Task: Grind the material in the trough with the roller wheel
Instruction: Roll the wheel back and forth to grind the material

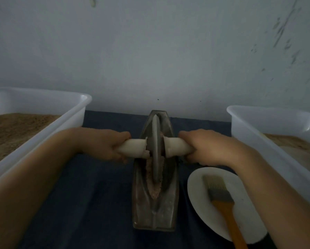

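Observation:
A dark metal boat-shaped trough (pixel 155 212) lies lengthwise on the blue cloth in front of me. A grey roller wheel (pixel 155 148) stands upright in its groove, toward the far half. Brownish ground material (pixel 151 186) lies in the groove on the near side of the wheel. A white-wrapped axle handle (pixel 132 147) sticks out on each side. My left hand (pixel 104 143) grips the left handle and my right hand (pixel 204 147) grips the right handle.
A white plastic tub (pixel 42 126) with brown powder stands at the left. Another white tub (pixel 269 126) with brown material stands at the right. A white plate (pixel 201 191) near right carries a wooden-handled brush (pixel 222 200). A wall rises just behind the trough.

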`<state>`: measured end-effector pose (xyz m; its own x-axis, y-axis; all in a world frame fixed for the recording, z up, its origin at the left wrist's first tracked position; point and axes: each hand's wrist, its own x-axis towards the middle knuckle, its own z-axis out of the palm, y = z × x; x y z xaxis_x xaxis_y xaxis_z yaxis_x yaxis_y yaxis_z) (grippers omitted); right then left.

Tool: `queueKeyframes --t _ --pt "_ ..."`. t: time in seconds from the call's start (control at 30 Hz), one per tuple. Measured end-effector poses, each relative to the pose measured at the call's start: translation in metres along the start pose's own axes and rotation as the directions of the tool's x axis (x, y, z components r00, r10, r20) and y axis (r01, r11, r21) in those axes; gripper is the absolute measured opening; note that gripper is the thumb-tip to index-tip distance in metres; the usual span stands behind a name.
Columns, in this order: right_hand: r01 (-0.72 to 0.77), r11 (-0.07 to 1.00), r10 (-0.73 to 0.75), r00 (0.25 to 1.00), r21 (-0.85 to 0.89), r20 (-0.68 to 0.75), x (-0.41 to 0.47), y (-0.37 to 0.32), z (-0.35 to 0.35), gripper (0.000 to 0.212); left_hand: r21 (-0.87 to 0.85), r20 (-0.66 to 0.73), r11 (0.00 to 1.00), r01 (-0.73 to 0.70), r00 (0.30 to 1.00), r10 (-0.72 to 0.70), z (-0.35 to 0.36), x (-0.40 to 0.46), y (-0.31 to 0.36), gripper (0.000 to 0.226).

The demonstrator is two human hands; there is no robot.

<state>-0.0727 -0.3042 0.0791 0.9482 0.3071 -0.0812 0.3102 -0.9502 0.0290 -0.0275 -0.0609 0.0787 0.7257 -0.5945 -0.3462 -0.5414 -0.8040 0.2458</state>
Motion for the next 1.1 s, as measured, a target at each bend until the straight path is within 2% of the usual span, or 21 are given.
queueKeyframes --t 0.07,0.13,0.2,0.27,0.3,0.37,0.5,0.6,0.73,0.83,0.97,1.1 --pt "-0.024 0.998 0.014 0.988 -0.063 -0.153 0.013 0.007 0.012 0.018 0.061 -0.120 0.998 0.028 0.993 -0.021 0.003 0.012 -0.003 0.039" --pt "-0.059 0.996 0.039 0.959 -0.064 -0.281 0.025 0.016 0.025 0.016 0.193 -0.288 0.979 0.064 0.958 -0.006 0.006 0.025 -0.005 0.037" --pt "-0.099 0.993 0.064 0.918 -0.070 -0.392 0.033 0.022 0.036 0.020 0.386 -0.505 0.908 0.160 0.861 0.063 0.012 0.040 -0.008 0.033" --pt "-0.143 0.986 0.086 0.872 -0.084 -0.482 0.038 0.024 0.045 0.025 0.456 -0.666 0.851 0.262 0.735 0.131 0.021 0.052 -0.009 0.031" --pt "-0.155 0.985 0.093 0.851 -0.078 -0.518 0.040 0.023 0.048 0.027 0.444 -0.705 0.850 0.284 0.697 0.135 0.024 0.056 -0.009 0.031" --pt "-0.173 0.982 0.106 0.833 -0.073 -0.543 0.041 0.021 0.049 0.027 0.419 -0.729 0.864 0.280 0.671 0.136 0.026 0.060 -0.009 0.032" --pt "-0.159 0.977 0.085 0.901 -0.141 -0.426 0.031 0.016 0.038 0.022 0.420 -0.690 0.881 0.217 0.707 0.154 0.026 0.055 -0.013 0.032" --pt "-0.119 0.988 0.090 0.961 -0.097 -0.261 0.017 0.010 0.027 0.020 0.436 -0.593 0.889 0.139 0.788 0.167 0.026 0.041 -0.011 0.031" --pt "-0.084 0.996 0.084 0.996 0.020 0.008 -0.008 -0.004 0.006 0.021 0.358 -0.365 0.933 0.033 0.925 0.107 0.020 0.014 0.002 0.030" --pt "-0.043 0.998 0.035 0.988 0.051 0.153 -0.025 -0.011 -0.007 0.018 0.270 -0.155 0.963 -0.003 0.987 0.046 0.011 -0.002 0.012 0.033" --pt "0.000 1.000 -0.002 0.975 0.008 0.221 -0.029 -0.014 -0.013 0.020 0.190 -0.011 0.982 -0.016 1.000 0.018 0.004 -0.013 0.016 0.032" --pt "-0.038 0.999 0.044 0.988 -0.038 0.148 -0.010 -0.010 -0.008 0.020 0.166 -0.058 0.986 0.028 0.998 -0.019 0.005 0.000 0.012 0.032"
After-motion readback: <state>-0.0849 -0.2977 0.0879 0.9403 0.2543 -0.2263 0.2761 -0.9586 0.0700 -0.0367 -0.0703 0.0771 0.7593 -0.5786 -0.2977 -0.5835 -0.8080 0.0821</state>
